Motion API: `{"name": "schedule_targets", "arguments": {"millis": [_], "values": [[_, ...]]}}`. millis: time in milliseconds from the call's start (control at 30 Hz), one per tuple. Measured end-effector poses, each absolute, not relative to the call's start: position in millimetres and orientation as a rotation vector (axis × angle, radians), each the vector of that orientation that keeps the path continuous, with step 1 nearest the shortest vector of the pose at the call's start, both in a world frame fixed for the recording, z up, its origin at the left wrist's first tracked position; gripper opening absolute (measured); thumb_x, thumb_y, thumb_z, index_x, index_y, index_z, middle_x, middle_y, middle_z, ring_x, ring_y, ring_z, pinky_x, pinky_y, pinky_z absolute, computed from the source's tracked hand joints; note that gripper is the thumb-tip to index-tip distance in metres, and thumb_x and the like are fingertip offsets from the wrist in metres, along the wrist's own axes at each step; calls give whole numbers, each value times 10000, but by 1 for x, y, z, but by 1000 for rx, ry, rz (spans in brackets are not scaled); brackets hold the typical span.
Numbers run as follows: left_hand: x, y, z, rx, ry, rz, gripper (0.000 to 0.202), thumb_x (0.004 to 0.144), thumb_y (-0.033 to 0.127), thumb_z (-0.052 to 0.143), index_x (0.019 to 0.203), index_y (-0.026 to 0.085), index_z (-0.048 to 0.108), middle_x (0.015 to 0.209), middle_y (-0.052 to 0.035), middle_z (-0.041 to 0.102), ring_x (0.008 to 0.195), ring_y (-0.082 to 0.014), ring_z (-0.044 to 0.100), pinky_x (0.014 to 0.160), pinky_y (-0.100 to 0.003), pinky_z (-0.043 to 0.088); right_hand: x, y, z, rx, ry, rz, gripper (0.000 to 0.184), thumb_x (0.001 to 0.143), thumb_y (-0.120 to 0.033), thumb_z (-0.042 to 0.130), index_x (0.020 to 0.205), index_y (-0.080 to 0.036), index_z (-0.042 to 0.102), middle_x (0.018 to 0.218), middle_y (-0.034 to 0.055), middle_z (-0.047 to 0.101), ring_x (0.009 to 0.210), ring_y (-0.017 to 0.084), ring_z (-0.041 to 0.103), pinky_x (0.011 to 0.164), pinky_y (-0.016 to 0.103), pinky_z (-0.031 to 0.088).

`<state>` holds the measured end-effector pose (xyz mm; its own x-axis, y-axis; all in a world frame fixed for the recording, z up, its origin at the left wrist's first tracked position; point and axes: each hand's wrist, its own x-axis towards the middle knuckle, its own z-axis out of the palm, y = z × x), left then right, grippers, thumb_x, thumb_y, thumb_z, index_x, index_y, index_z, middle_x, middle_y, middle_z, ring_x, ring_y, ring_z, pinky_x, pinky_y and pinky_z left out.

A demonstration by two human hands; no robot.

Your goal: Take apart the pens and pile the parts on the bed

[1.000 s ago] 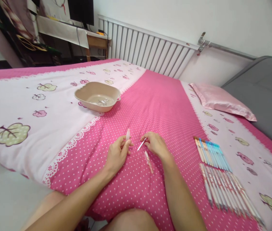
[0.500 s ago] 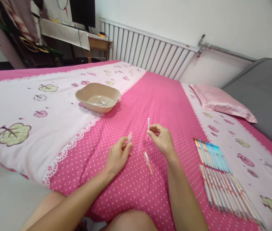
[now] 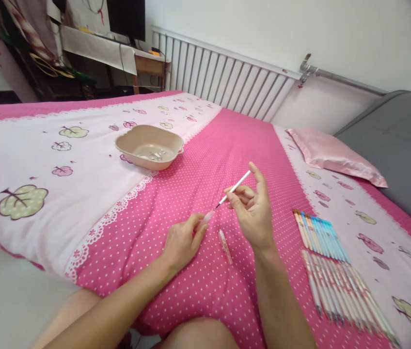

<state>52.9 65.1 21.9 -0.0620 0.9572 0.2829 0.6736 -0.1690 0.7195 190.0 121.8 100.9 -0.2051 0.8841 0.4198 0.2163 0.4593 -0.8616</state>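
My left hand [image 3: 184, 241] is closed on a small pale pink pen grip section [image 3: 206, 219], held between thumb and fingers just above the bed. A slim white pen refill [image 3: 239, 182] with a dark tip is pinched in my right hand [image 3: 253, 206], whose index finger rests against its upper end. The refill slants down to the left, its tip at the opening of the pink piece; whether it has entered I cannot tell. Between my forearms a pen barrel [image 3: 226, 248] with a red-and-white pattern lies on the polka-dot bedspread [image 3: 205, 281].
To the right lie a row of blue and orange pens [image 3: 321, 235] and a row of pale patterned pens [image 3: 347, 291]. A beige basin [image 3: 169, 162] with small pieces inside stands beyond my left hand. A pink pillow [image 3: 336, 155] lies at the back right.
My right hand has tilted the refill from upright to slanting and brought its tip to the pink piece. My left hand has shifted slightly right and turned the pink piece towards it.
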Motion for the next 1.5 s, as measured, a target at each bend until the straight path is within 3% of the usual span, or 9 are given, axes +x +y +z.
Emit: {"name": "schedule_targets", "arguments": {"millis": [333,600,1000,1167,1233,1367,1500], "values": [[53,66,20,1851,1727,1097,271,869,374,366,1033,206,502,728,-8,638,592,-141,572,562,-234,373,189,123,99,-937,-1729,812,584,814,-256,501,1330,-311,234,882,9,606,785,148,601,740,326,522],[52,65,22,1867,1728,1096,286,867,386,358,1029,208,512,629,16,593,524,-127,524,528,-231,345,188,120,102,-932,-1799,779,548,802,-230,506,1302,-305,294,856,-1,613,809,152,606,766,333,520],[52,64,23,1833,1652,1180,272,866,369,380,1035,201,511,650,16,612,529,-120,528,530,-225,363,188,121,99,-978,-1825,805,549,786,-256,539,1296,-274,333,814,-5,631,774,141,617,726,297,518],[52,65,23,1757,1610,1237,257,860,364,397,1023,199,507,697,-1,636,567,-130,560,549,-225,389,190,119,102,-923,-2148,857,400,850,-223,419,1243,-291,450,848,-5,643,785,130,617,726,286,498],[52,65,23,1729,1613,1248,254,860,368,394,1010,200,511,703,-7,640,583,-137,570,559,-230,397,193,120,103,-936,-2214,868,414,858,-222,394,1260,-313,426,925,1,640,811,133,616,742,300,490],[52,66,23,1716,1627,1239,273,866,378,379,1022,194,505,736,-22,653,633,-151,591,585,-245,412,206,124,102,-1195,-2208,810,490,813,-281,484,1289,-260,371,961,46,637,802,163,615,717,323,482],[52,66,23,1725,1654,1224,262,864,380,383,994,191,510,713,-13,647,576,-140,568,548,-239,393,213,128,93,-1656,-2452,720,358,721,-404,595,1011,-196,574,800,54,648,719,197,606,608,304,446]]}}
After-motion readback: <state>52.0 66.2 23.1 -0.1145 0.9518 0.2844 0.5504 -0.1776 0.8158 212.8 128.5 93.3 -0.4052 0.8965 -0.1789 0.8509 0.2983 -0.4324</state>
